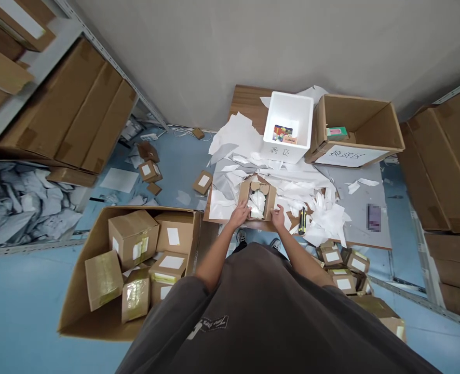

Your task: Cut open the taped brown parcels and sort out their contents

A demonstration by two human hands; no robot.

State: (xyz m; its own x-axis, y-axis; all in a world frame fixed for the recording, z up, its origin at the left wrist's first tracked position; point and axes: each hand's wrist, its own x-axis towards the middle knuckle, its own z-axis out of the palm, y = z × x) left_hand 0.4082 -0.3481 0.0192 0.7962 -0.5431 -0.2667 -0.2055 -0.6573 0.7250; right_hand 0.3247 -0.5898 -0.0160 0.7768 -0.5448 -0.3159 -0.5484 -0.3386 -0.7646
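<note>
A small open cardboard box (271, 196) sits at the near edge of the table, its flaps spread. White crumpled wrapping (257, 201) fills part of it, and what lies beneath is hidden. My left hand (240, 213) grips the box's near left side, fingertips at the rim beside the wrapping. On the opposite side, my right hand (278, 216) holds the near right wall with bent fingers. A yellow and black utility knife (302, 221) lies on the table to the right of my right hand, next to a heap of torn white paper (328, 217).
Behind the paper stand a white bin (286, 152) with small packages inside and a large cardboard box (354, 157). A big carton (74, 324) full of parcels stands at my left. More parcels (342, 280) lie below right. Shelves (68, 28) flank both sides.
</note>
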